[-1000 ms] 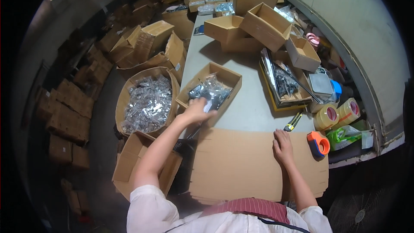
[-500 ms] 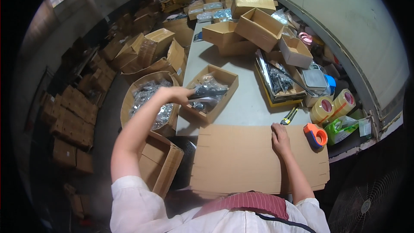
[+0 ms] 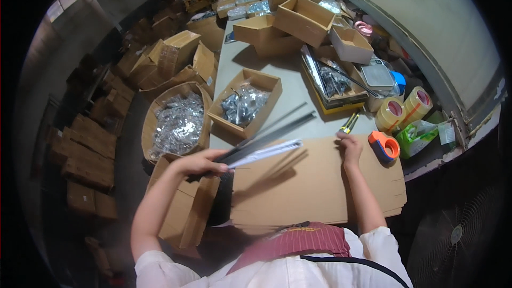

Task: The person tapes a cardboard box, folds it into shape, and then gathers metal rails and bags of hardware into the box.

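Observation:
My left hand point(image 3: 201, 163) is closed round one end of a bundle of long dark flat strips point(image 3: 272, 131) and a white strip point(image 3: 269, 152), held at a slant above the left part of a flat cardboard stack point(image 3: 298, 197). Their far ends are blurred, and I cannot tell their exact kind. On the stack's far right part lies my right hand point(image 3: 350, 151), fingers loosely stretched. A yellow and black utility knife point(image 3: 350, 123) is just beyond its fingertips. Past the strips stands an open carton point(image 3: 266, 120) of bagged dark parts.
A large carton point(image 3: 146, 133) full of clear-bagged parts stands left of the table. Right of the stack are an orange and blue tape dispenser point(image 3: 376, 141), tape rolls point(image 3: 417, 104) and a scale point(image 3: 376, 76). Open boxes point(image 3: 304, 21) pile up at the back.
My left hand has come out of the carton of bagged parts toward me, bringing the strips over the cardboard. My right hand has shifted slightly forward, nearer the knife. The view has tilted.

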{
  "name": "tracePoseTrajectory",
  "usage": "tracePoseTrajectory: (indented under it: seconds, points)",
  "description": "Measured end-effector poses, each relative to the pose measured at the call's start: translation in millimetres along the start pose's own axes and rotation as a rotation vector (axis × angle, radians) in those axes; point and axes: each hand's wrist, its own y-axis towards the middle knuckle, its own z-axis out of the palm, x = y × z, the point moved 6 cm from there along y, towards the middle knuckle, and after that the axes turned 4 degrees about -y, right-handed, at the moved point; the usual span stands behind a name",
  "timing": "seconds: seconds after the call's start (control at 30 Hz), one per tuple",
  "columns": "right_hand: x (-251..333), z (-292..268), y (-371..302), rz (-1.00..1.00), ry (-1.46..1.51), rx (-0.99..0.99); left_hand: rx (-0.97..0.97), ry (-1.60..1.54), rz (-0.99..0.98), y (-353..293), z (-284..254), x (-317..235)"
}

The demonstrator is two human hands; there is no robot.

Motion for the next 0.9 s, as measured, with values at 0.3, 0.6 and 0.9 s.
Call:
tracePoseTrajectory:
  seconds: [0.3, 0.6, 0.9]
  points:
    - [64.1, 116.7, -147.7, -1.005, -1.209, 0.849, 0.364, -0.040, 0.015, 144.1, 94.3, 96.9]
    - [21.8, 103.9, -137.1, -0.813, -1.301, 0.591, 0.018, 1.277, 0.047, 159.6, 81.3, 41.9]
    - [14.2, 100.9, -189.2, -1.190, -1.520, 0.829, -0.839, 0.989, 0.607, 114.0, 46.0, 97.0]
